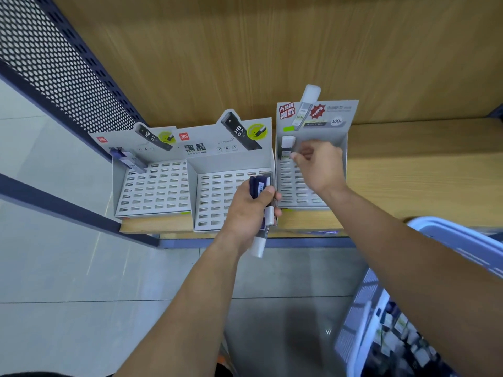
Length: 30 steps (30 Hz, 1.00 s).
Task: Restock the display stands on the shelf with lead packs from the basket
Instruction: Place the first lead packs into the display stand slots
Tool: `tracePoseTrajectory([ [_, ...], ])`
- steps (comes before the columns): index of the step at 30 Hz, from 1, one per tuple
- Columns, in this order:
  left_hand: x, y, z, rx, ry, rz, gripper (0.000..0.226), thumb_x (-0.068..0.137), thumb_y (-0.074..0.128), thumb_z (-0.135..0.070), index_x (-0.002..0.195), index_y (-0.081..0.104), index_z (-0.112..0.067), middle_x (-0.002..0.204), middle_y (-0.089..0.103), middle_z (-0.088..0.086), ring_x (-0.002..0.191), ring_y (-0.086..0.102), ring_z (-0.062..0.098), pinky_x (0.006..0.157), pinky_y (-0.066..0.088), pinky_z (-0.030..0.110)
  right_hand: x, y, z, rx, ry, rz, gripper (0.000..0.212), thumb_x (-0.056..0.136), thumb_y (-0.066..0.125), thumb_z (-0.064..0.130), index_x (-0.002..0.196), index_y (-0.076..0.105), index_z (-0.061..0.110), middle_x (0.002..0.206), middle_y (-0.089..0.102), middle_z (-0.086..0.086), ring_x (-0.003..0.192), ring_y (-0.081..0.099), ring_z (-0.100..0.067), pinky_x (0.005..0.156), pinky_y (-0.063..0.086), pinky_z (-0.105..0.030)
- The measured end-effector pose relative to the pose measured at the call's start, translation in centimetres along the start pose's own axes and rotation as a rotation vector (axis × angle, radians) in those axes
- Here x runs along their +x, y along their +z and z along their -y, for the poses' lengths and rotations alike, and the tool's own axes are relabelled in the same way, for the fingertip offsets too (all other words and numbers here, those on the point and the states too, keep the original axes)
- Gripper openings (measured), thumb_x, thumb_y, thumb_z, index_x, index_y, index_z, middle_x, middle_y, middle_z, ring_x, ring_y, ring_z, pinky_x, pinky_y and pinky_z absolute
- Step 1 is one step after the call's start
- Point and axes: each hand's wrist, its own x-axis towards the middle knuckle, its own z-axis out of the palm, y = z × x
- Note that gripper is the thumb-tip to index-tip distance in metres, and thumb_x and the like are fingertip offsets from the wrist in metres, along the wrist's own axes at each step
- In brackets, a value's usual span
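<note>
- The wooden shelf (408,170) is carrying three grey card stands side by side near its front edge.
- The pale blue basket (446,235) is sitting low on the right, under the right forearm, with blurred packs (402,338) lying in it.
- The left stand (152,186) is holding one dark pack (130,160) in its back left corner.
- The middle stand (217,164) is standing just beside it, partly behind the left grip.
- The right stand (296,186) is holding one white-capped pack (287,144) upright in its back left corner.
- The left grip (247,210) is hovering over the middle stand's front right part, fingers curled tightly round a bundle (260,183) of packs, one white cap sticking out below.
- The right grip (321,164) is reaching over the right stand with fingers curled, fingertips (295,156) just touching the white-capped pack; motion blur is making it impossible to tell whether they are pinching it.
</note>
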Motion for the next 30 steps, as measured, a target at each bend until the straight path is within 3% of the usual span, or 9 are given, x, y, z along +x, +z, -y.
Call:
tracePoseTrajectory([
  [2,-0.2,0.3,0.0,0.035,0.012,0.039,0.008,0.106,0.05,-0.015,0.112,0.056,-0.013,0.085,0.069,0.002,0.058,0.06,0.017,0.053,0.05,0.028,-2.0,-1.7,0.7,0.107,-0.01,0.062,0.015,0.093,0.068,0.031,0.095,0.075,0.018,0.084,0.073,0.004,0.079,0.067,-0.009,0.078,0.055,-0.026],
  [4,-0.4,0.8,0.1,0.072,0.009,0.087,0.013,0.106,0.05,-0.017,0.117,0.056,-0.012,0.085,0.069,0.002,0.058,0.061,0.016,0.055,0.051,0.029,-3.7,-3.0,1.7,0.225,0.047,0.286,0.015,0.095,0.065,0.036,0.09,0.073,0.024,0.079,0.072,0.004,0.073,0.068,-0.01,0.072,0.055,-0.028],
  [7,-0.8,1.6,0.1,0.112,-0.003,0.139,0.017,0.106,0.051,-0.019,0.121,0.056,-0.011,0.088,0.07,0.002,0.061,0.064,0.016,0.056,0.053,0.029,-4.9,-4.5,2.4,0.418,0.177,0.54,0.019,0.096,0.065,0.023,0.088,0.072,0.007,0.068,0.066,-0.008,0.059,0.061,-0.016,0.062,0.054,-0.026],
  [14,-1.6,2.2,-0.3,0.117,0.0,0.149,0.018,0.106,0.05,-0.016,0.123,0.055,-0.013,0.085,0.069,0.0,0.06,0.063,0.012,0.053,0.053,0.025,-4.5,-6.2,2.5,0.516,0.322,0.446,0.005,0.092,0.065,0.004,0.089,0.069,0.003,0.068,0.065,-0.01,0.057,0.06,-0.016,0.054,0.053,-0.024],
  [17,-1.3,2.1,-0.2,0.168,-0.001,0.103,0.02,0.105,0.053,-0.016,0.124,0.055,-0.018,0.086,0.068,-0.002,0.062,0.062,0.012,0.054,0.052,0.025,-4.4,-6.1,2.1,0.595,0.369,0.406,0.012,0.094,0.059,0.003,0.104,0.066,0.007,0.074,0.062,-0.012,0.056,0.059,-0.019,0.055,0.054,-0.029],
  [21,-0.9,1.7,0.0,0.235,-0.007,0.073,0.02,0.104,0.055,-0.018,0.124,0.053,-0.017,0.09,0.063,0.002,0.062,0.062,0.013,0.052,0.051,0.023,-4.6,-6.3,1.3,0.474,0.273,0.528,0.033,0.099,0.043,0.004,0.1,0.075,0.012,0.088,0.063,-0.014,0.058,0.055,-0.018,0.057,0.052,-0.032],
  [25,-0.5,1.6,0.2,0.26,-0.019,0.053,0.019,0.103,0.057,-0.019,0.121,0.053,-0.016,0.098,0.06,0.009,0.063,0.063,0.012,0.052,0.051,0.022,-4.5,-7.5,0.3,0.42,0.226,0.644,0.01,0.092,0.068,0.004,0.1,0.073,0.006,0.079,0.066,-0.01,0.065,0.063,-0.017,0.064,0.058,-0.027],
  [27,-0.4,1.7,0.1,0.256,-0.015,0.041,0.019,0.103,0.057,-0.018,0.121,0.053,-0.016,0.098,0.059,0.009,0.061,0.063,0.011,0.052,0.052,0.022,-4.5,-7.9,-0.2,0.393,0.232,0.699,0.016,0.084,0.077,0.006,0.098,0.069,0.004,0.079,0.069,-0.01,0.067,0.067,-0.018,0.065,0.058,-0.026],
  [30,-0.2,1.8,-0.1,0.254,0.01,0.009,0.018,0.104,0.056,-0.016,0.121,0.052,-0.013,0.094,0.061,0.009,0.057,0.061,0.009,0.051,0.052,0.021,-4.6,-8.1,-0.7,0.426,0.309,0.762,0.017,0.088,0.072,0.004,0.104,0.066,0.006,0.087,0.065,-0.009,0.067,0.068,-0.017,0.066,0.058,-0.026],
])
